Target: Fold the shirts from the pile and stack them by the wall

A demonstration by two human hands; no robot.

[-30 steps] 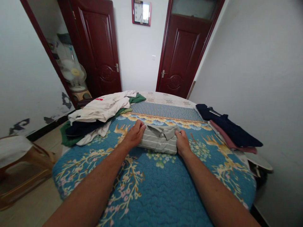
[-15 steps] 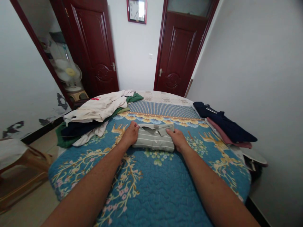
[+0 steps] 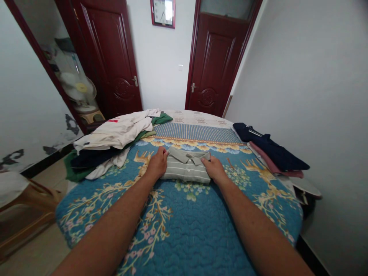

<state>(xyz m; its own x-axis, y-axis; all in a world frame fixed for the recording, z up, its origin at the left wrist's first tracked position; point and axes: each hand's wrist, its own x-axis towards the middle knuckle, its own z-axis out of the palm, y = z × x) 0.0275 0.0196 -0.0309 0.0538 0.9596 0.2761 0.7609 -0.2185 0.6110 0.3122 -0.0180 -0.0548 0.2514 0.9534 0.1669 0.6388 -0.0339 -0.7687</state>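
Note:
A grey-green polo shirt with white stripes lies folded into a compact rectangle on the blue floral quilted cover. Its collar faces up along the far edge, and white buttons run down the middle. At the collar's left end, my left hand pinches the fabric between thumb and fingers. My right hand grips the right end of the collar, thumb on top. The fingers beneath the cloth are partly hidden.
Loose clothes, topped by a cream shirt, are heaped at the left. Folded garments with a navy shirt on top sit at the right edge. A wooden stool stands at the left. Behind are two dark red doors.
The collar, earlier gaping at the left, now lies flatter and more even between my hands. Both hands keep hold at its ends. The view has shifted slightly.

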